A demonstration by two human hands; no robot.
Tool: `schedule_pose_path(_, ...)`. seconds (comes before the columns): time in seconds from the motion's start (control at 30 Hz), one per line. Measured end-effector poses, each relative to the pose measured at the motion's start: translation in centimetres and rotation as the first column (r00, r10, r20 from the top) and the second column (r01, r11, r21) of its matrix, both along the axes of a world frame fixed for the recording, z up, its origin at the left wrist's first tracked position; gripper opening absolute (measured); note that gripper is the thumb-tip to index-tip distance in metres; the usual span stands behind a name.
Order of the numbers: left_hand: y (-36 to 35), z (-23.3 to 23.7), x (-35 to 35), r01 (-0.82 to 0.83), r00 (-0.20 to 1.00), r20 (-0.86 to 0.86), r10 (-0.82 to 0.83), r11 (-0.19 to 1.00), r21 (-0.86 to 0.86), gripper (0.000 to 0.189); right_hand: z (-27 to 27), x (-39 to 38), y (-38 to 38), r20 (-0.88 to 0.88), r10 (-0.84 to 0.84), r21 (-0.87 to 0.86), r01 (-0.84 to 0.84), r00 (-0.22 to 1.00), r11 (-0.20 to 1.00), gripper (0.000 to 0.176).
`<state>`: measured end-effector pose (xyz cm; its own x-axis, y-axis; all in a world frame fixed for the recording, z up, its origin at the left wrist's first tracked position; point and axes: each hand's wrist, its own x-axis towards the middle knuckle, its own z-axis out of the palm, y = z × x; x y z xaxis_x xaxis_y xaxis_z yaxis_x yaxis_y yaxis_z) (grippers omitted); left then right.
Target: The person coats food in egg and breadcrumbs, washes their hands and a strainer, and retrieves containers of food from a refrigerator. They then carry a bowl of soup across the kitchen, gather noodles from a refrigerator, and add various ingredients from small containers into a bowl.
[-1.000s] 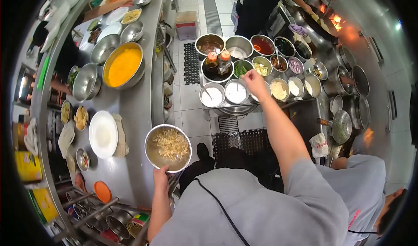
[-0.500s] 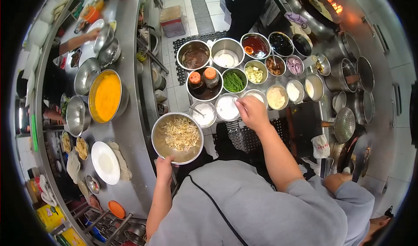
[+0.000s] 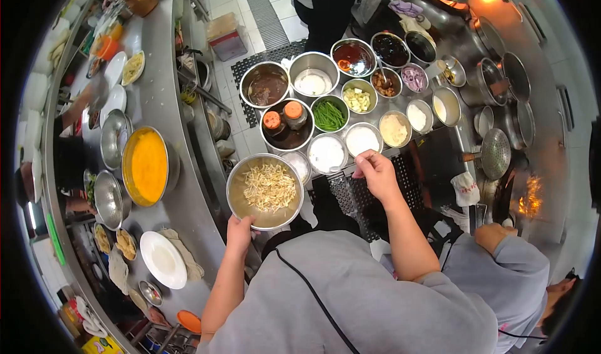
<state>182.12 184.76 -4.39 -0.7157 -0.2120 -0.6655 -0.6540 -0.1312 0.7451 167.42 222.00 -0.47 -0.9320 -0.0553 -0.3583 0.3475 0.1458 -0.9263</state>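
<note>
A steel bowl (image 3: 235, 207) holding pale bean sprouts (image 3: 269, 187) is tilted slightly in front of me. My left hand (image 3: 240, 232) grips its near rim. Over the front edge of a container of white powder (image 3: 363, 138), my right hand (image 3: 375, 171) is closed in a pinch; whatever is between the fingertips is too small to make out. Beside that container stands another bowl of white granules (image 3: 327, 154). A third white-filled bowl (image 3: 299, 164) is partly hidden by the bean sprout bowl. Cut green vegetables (image 3: 330, 115) sit in a pot just behind.
Several pots of sauces and ingredients crowd the station, including a red sauce (image 3: 358, 58) and two orange-capped jars (image 3: 292, 111). On the left counter are a bowl of yellow liquid (image 3: 145, 166) and a white plate (image 3: 164, 260). A co-worker's sleeve (image 3: 519, 272) is close on my right, near flames.
My right hand has moved from the bowl of white granules to the powder container on its right. The bean sprout bowl now overlaps the third white bowl. At left, a co-worker's held bowl is gone.
</note>
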Motion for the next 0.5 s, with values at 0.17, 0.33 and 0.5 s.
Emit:
schedule_pose_path(0.17,0.2,1.0,-1.7,0.039,0.999,-0.006,-0.039,0.999,-0.006,0.026,0.9,0.3,-1.2,-0.327,0.077,0.376,0.055,0.942,0.925,0.021)
schedule_pose_path(0.33,0.1,0.7,-2.7,0.109,0.994,-0.019,-0.109,0.994,0.001,0.030,-2.7,0.3,-1.9,-0.451,0.072,0.386,0.122,0.890,0.914,0.026)
schedule_pose_path(0.5,0.8,1.2,-3.6,0.102,0.995,0.003,-0.102,0.994,-0.031,0.032,-6.1,0.5,-0.7,-0.224,-0.240,-0.013,0.243,0.945,0.970,0.033)
